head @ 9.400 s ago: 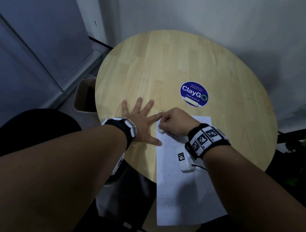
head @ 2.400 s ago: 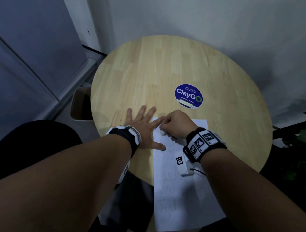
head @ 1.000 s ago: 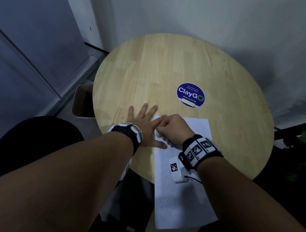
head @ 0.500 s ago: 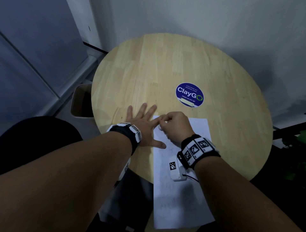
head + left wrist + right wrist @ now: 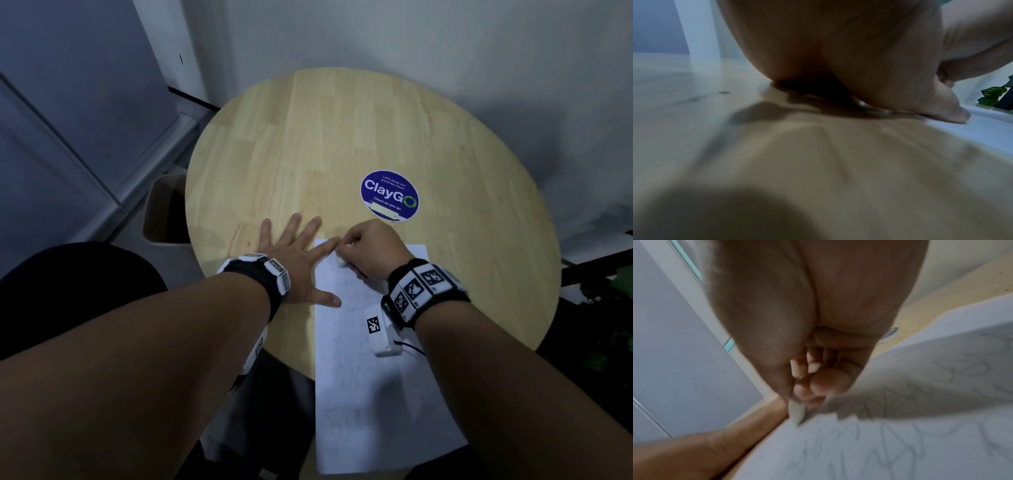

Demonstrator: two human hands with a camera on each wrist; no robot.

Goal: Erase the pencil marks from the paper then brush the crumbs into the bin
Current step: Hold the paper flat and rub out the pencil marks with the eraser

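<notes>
A white sheet of paper (image 5: 370, 394) with faint pencil scribbles (image 5: 900, 402) lies on the round wooden table (image 5: 308, 144), its near end hanging over the table's edge. My left hand (image 5: 294, 253) lies flat with fingers spread, index finger and thumb pressing the paper's left edge; in the left wrist view the left hand (image 5: 859, 65) rests on the wood. My right hand (image 5: 368, 250) is curled at the paper's far left corner and pinches a small white eraser (image 5: 341, 262), its tip down on the sheet; the eraser (image 5: 796, 412) shows pale below the right fingers (image 5: 809, 378).
A beige bin (image 5: 164, 212) stands on the floor left of the table, partly under its edge. A round blue ClayGo sticker (image 5: 389, 195) sits beyond my right hand. Walls close behind and left. A green plant (image 5: 603, 301) is at the right.
My right hand has kept rubbing the eraser back and forth in short strokes near the paper's far left corner. The left hand has stayed flat on the paper's edge.
</notes>
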